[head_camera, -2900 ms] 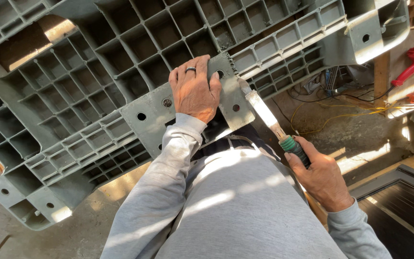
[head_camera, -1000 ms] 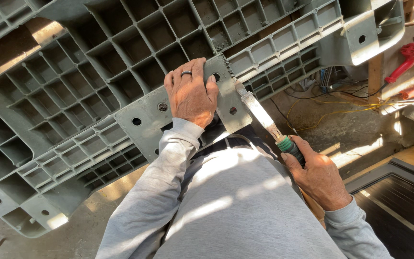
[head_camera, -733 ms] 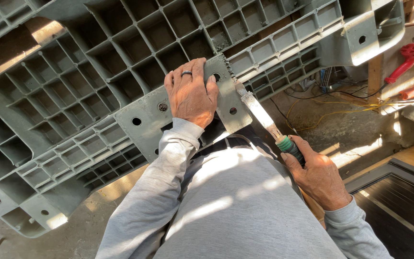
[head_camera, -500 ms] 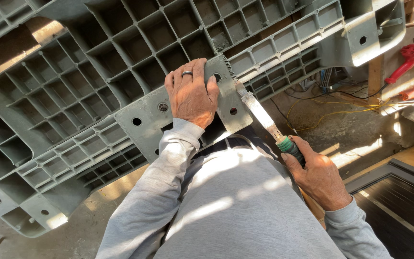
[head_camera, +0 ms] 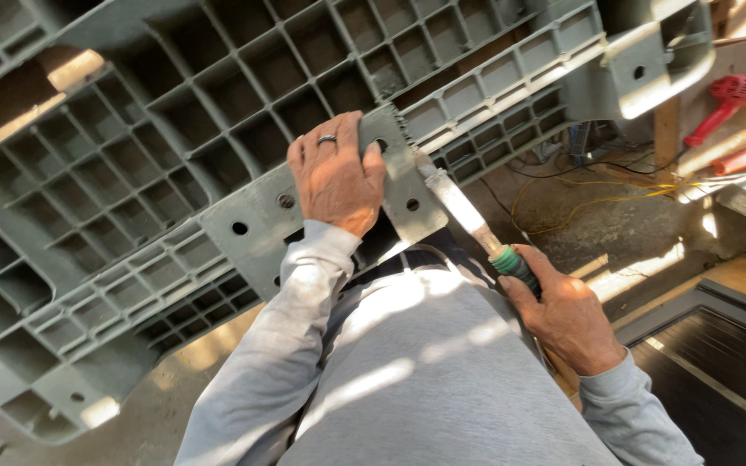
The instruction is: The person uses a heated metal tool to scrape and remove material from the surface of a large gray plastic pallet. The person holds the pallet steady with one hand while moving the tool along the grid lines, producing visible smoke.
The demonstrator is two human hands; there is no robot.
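Little has been shifted since the earlier frame: both hands are kept where they were. Grey plastic pallet point(head_camera: 174, 173), tilted on edge, is steadied by the left hand point(head_camera: 334, 177), pressed flat and spread over a bored corner block, likely to stop movement. Saw blade point(head_camera: 455, 203) is set against the block's edge, its green handle point(head_camera: 514, 263) gripped by the right hand point(head_camera: 567, 319). Red tool point(head_camera: 731, 95) lies far right.
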